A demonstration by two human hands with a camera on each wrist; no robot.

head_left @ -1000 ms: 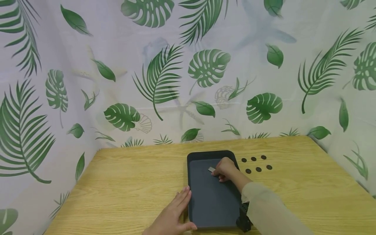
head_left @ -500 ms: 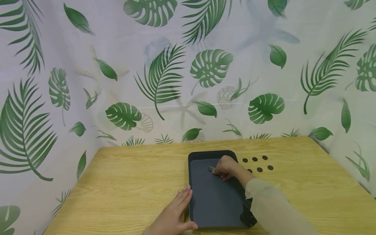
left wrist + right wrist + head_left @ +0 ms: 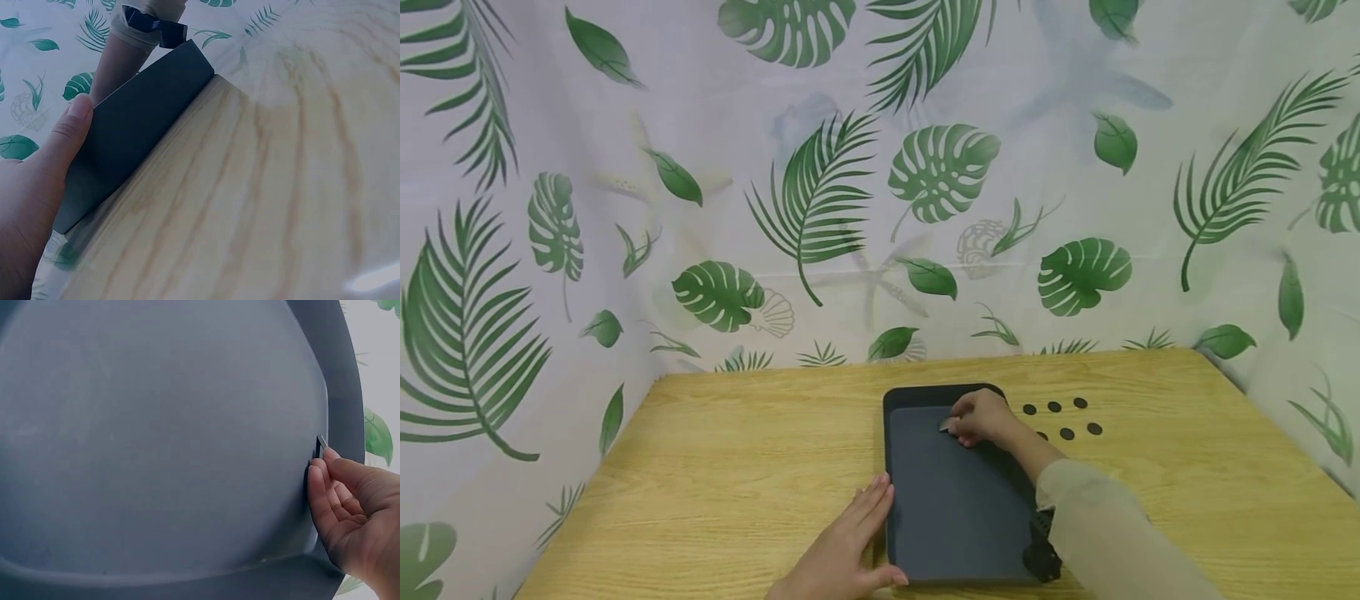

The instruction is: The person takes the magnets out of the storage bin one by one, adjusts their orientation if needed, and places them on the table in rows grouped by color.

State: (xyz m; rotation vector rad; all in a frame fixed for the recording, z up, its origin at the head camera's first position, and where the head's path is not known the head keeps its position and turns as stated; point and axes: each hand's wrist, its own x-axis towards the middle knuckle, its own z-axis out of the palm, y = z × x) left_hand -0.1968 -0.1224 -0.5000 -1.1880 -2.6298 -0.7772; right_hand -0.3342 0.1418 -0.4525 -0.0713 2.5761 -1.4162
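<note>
A dark grey rectangular tray (image 3: 955, 508) with raised walls lies on the wooden table. Inside it, toward the far end, my right hand (image 3: 985, 419) pinches a small flat silvery piece (image 3: 322, 442) between thumb and fingertips. Most of that piece is covered by the fingers, so its kind is unclear. My left hand (image 3: 842, 546) rests against the tray's left wall with fingers extended, its thumb at the near left corner. In the left wrist view, the thumb (image 3: 76, 119) lies against the tray's outer side.
Several small black discs (image 3: 1067, 434) lie in two rows on the table (image 3: 760, 467), just right of the tray. A leaf-patterned cloth (image 3: 850, 167) hangs behind the table and along both sides. A black strap device (image 3: 1042, 550) sits at the right wrist, over the tray's right edge.
The right hand has lifted slightly and turned, tilting the small silvery piece it pinches. The left hand keeps its place on the tray. The head view has shifted a little.
</note>
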